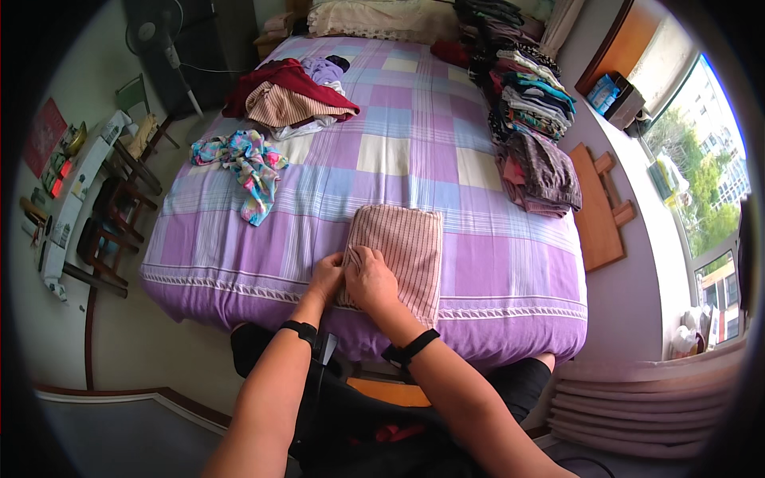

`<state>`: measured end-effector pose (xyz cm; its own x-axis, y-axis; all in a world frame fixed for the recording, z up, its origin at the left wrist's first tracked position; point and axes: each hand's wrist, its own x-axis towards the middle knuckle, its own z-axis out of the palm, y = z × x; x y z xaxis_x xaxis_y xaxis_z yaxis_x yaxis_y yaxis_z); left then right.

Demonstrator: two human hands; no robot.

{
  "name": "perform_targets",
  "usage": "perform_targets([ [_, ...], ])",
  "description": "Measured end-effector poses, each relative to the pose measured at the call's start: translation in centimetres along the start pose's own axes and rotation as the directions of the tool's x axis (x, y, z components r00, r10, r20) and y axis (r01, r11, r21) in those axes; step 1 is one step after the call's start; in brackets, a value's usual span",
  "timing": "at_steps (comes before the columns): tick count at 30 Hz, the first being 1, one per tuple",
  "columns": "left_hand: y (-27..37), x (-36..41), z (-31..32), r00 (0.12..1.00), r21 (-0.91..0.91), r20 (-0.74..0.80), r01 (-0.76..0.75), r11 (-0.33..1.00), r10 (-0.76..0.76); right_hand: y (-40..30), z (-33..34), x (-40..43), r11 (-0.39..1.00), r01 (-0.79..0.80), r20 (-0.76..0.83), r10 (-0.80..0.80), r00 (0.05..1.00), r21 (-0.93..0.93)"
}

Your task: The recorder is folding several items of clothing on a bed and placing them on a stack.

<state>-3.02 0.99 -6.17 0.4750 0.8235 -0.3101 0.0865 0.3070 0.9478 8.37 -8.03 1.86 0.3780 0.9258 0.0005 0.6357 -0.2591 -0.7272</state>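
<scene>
A pink garment with dark stripes (409, 254) lies folded into a rough rectangle at the near edge of the bed. At its left edge, my left hand (328, 276) pinches the cloth between thumb and fingers. My right hand (372, 279) rests over the same edge with its fingers bunching a fold of the fabric. Both hands nearly meet there, and the fingertips are partly hidden. Beneath the garment spreads a purple checked bedsheet (382, 155). Each wrist carries a black band.
A crumpled floral cloth (257, 167) and a loose heap with a dark red garment (281, 83) lie on the bed's left side. Stacks of folded clothes (535, 101) line the right side, with folded trousers (544, 170) nearest. A standing fan (146, 33) is at far left.
</scene>
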Motion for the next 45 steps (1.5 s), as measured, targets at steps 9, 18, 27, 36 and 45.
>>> perform_targets([
  [9,2.5,-1.1,2.2,0.997,-0.100,0.060,0.061,0.993,-0.055,5.4,-2.5,0.8,0.861,-0.011,0.225,-0.120,0.967,0.508],
  [18,15.5,-5.2,5.6,0.979,-0.020,0.116,-0.165,0.986,0.166,2.8,-15.3,-2.0,0.713,-0.166,0.166,0.070,0.984,0.681],
  [27,17.1,-10.4,21.4,0.902,0.731,0.380,-0.430,0.531,0.208,10.1,-21.2,-5.0,0.254,-0.330,0.315,0.098,0.944,0.909],
  [36,6.9,-4.8,8.8,0.978,0.398,0.210,-0.098,0.912,0.013,17.8,-17.6,-7.8,0.559,-0.351,0.200,0.314,0.928,0.752],
  [45,5.6,-2.2,2.0,0.979,0.135,-0.042,0.205,0.970,-0.201,16.8,-17.0,-7.9,0.528,-0.349,0.201,0.318,0.927,0.774],
])
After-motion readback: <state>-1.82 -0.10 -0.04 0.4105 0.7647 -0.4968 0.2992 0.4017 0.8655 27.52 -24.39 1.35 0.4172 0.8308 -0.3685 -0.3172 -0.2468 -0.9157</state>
